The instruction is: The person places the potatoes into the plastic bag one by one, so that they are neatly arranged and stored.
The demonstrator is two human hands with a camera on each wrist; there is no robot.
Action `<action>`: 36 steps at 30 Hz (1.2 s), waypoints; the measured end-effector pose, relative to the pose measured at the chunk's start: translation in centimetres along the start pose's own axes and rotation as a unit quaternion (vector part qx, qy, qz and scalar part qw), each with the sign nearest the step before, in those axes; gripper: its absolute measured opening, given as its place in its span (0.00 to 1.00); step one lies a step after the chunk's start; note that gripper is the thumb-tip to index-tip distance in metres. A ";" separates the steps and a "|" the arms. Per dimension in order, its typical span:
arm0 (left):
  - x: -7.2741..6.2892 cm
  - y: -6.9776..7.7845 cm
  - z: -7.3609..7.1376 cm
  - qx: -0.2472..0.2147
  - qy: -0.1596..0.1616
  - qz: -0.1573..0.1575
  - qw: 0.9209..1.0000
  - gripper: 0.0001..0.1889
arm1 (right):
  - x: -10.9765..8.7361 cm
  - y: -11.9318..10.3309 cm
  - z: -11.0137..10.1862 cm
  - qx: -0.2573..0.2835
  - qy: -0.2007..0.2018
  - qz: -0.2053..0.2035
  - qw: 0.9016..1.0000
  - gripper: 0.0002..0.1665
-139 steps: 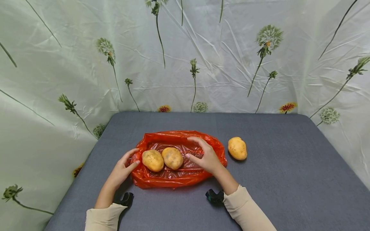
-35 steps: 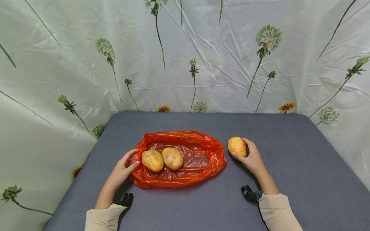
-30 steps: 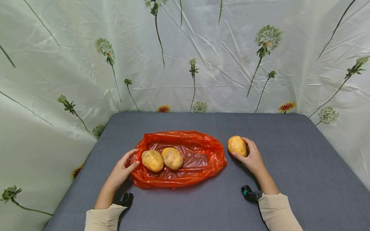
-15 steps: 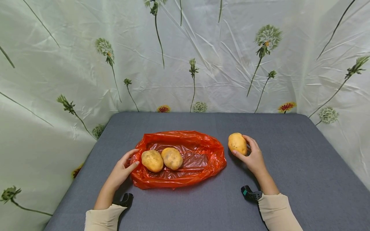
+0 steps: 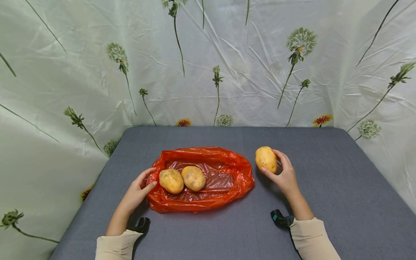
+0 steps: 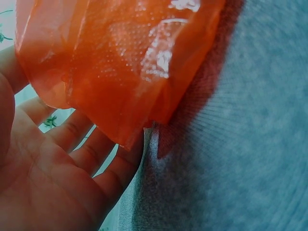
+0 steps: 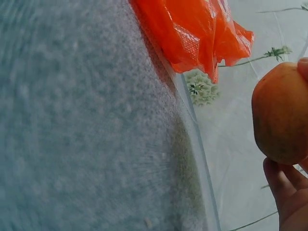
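Note:
A red plastic bag lies spread open on the table, its rim folded outward. Inside its left half two potatoes sit side by side. My left hand rests at the bag's left end, thumb and fingers apart and touching the plastic; the left wrist view shows the fingers fairly straight behind the bag, the palm bare. To the bag's right, my right hand grips a third potato between thumb and fingers. That potato is held clear of the table in the right wrist view.
The grey cloth-covered table extends around the bag on all sides. Behind and to the left hangs a pale curtain printed with flowers. Black bands are worn at both wrists, below beige sleeves.
My right hand has left the bag, taken hold of the potato at the right and raised it slightly off the table. My left hand and the bag have stayed put.

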State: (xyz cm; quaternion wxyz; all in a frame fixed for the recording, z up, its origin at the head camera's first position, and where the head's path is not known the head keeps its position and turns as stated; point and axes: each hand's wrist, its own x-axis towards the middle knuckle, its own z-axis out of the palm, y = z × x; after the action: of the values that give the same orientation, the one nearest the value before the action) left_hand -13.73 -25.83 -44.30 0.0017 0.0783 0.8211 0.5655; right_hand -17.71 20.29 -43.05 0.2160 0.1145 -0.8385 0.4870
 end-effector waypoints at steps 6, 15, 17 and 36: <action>0.0 0.0 0.0 0.004 0.002 -0.007 1.000 0.27 | 0.0 0.3 0.4 0.011 0.003 -0.013 1.000 0.42; 0.1 0.0 0.1 -0.004 0.000 -0.001 1.000 0.27 | -0.1 -3.2 0.4 0.020 -0.012 -0.025 0.999 0.42; 0.1 0.0 0.0 -0.005 -0.001 0.000 1.000 0.27 | -0.2 -4.4 0.5 0.022 -0.016 -0.034 0.999 0.42; 0.0 0.2 0.0 -0.006 -0.001 -0.012 1.000 0.27 | -0.6 -6.9 2.9 0.056 -0.074 -0.087 0.992 0.42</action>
State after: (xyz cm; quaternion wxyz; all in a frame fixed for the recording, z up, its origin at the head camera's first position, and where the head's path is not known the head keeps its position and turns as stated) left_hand -13.70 -25.76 -44.07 0.0092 0.0690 0.8188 0.5699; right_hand -15.13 14.31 -39.26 0.1879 0.2343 -0.8107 0.5026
